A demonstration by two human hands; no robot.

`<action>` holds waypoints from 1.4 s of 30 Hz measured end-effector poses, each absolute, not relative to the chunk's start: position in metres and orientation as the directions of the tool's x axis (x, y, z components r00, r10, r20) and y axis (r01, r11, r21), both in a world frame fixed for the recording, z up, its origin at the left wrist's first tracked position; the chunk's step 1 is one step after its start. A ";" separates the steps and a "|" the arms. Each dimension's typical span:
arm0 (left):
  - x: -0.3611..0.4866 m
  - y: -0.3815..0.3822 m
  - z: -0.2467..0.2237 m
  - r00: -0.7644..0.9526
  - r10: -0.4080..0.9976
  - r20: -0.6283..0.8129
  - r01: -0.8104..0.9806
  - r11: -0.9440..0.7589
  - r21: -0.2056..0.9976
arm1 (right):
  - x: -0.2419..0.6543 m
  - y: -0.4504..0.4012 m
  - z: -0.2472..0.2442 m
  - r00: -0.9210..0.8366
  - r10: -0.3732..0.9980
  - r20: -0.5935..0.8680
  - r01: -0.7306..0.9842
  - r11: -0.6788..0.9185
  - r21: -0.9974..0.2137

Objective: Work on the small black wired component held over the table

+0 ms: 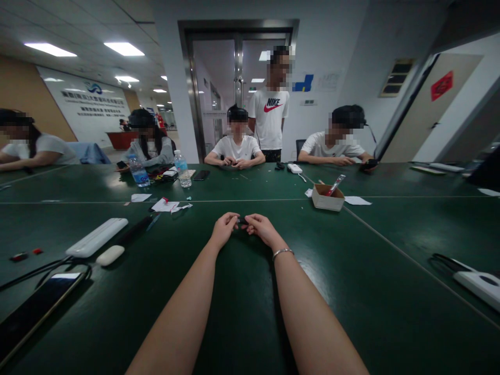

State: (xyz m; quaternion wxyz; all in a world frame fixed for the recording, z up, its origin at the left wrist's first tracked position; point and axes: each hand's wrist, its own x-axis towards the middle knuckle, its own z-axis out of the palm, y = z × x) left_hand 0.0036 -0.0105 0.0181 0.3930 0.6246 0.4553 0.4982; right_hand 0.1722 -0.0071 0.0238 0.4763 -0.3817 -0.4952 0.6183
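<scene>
Currently, left hand (225,227) and right hand (262,228) pinching small black object (242,221) over green table (250,297); handling looks underway, object not set down; detail too small to tell what's done or remaining.

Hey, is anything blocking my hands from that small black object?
Nothing visible: your left hand and right hand both hold the small black object by their fingertips. The torn white paper lies off to the left on the green table.
</scene>
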 end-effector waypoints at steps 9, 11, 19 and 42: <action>0.003 -0.007 0.014 0.107 0.952 0.286 0.151 -0.300 0.942 | 0.172 -0.006 0.023 -0.237 0.971 -0.019 -0.208 -0.070 -0.976; 0.003 -0.007 0.014 0.105 0.948 0.300 0.142 -0.313 0.939 | 0.172 -0.006 0.023 -0.243 0.970 -0.011 -0.207 -0.063 -0.976; 0.004 -0.010 0.017 0.081 0.952 0.294 0.164 -0.304 0.939 | 0.171 -0.008 0.026 -0.235 0.972 -0.021 -0.192 -0.067 -0.979; 0.000 -0.006 0.014 0.055 0.932 0.359 0.218 -0.362 0.907 | 0.171 -0.005 0.023 -0.250 0.968 -0.018 -0.202 -0.071 -0.977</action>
